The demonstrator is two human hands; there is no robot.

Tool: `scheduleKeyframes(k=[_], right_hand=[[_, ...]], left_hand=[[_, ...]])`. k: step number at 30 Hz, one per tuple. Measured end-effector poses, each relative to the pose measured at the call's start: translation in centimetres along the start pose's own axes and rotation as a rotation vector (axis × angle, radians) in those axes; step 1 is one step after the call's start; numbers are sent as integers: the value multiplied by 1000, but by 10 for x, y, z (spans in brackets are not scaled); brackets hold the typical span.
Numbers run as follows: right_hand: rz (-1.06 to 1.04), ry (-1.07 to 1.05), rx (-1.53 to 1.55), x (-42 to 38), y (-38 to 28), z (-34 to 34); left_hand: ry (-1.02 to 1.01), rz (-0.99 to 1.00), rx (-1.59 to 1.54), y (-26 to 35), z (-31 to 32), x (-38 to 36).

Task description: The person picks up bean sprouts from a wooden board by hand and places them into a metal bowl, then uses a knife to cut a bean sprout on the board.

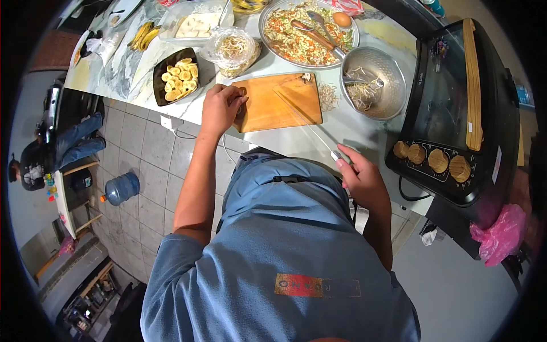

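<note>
The right hand [362,174] grips the knife [306,123], its long axis slanting forward-left over the board [279,111]. Left of that grip, the left hand [221,107] curls, hold unclear.

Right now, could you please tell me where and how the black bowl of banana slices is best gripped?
I would pinch the black bowl by its near rim, coming from the counter-edge side: that wall is exposed, banana slices fill the middle, and the clear plastic bag sits beyond its right side.

Bright light on the counter [347,134], soft shadow beside the right hand's [362,176] grip, bowl [393,74] glinting beyond; fisheye bending, black corners.
</note>
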State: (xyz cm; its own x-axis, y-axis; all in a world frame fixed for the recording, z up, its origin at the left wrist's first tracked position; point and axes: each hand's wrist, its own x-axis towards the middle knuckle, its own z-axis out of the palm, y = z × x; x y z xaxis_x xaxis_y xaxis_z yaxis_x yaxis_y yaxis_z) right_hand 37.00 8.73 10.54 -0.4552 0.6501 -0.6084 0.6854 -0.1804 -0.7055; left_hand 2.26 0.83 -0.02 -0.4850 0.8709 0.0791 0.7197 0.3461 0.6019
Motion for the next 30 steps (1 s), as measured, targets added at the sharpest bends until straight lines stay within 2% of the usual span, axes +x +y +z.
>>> scheduleKeyframes(k=[8,9,11,14,20,30], right_hand=[[15,20,36,-4,12,2],[21,29,30,-5,12,3],[32,40,29,-6,13,5],[27,42,37,-7,16,7],[19,79,40,-6,19,12],[9,89,69,-7,20,18]], left_hand=[[-14,139,50,0,0,2],[-20,143,52,0,-2,3],[-91,2,-76,4,-6,5],[-94,-28,-112,-7,-3,8],[-50,86,-74,-12,-2,9],[-57,119,-9,-19,-2,11]])
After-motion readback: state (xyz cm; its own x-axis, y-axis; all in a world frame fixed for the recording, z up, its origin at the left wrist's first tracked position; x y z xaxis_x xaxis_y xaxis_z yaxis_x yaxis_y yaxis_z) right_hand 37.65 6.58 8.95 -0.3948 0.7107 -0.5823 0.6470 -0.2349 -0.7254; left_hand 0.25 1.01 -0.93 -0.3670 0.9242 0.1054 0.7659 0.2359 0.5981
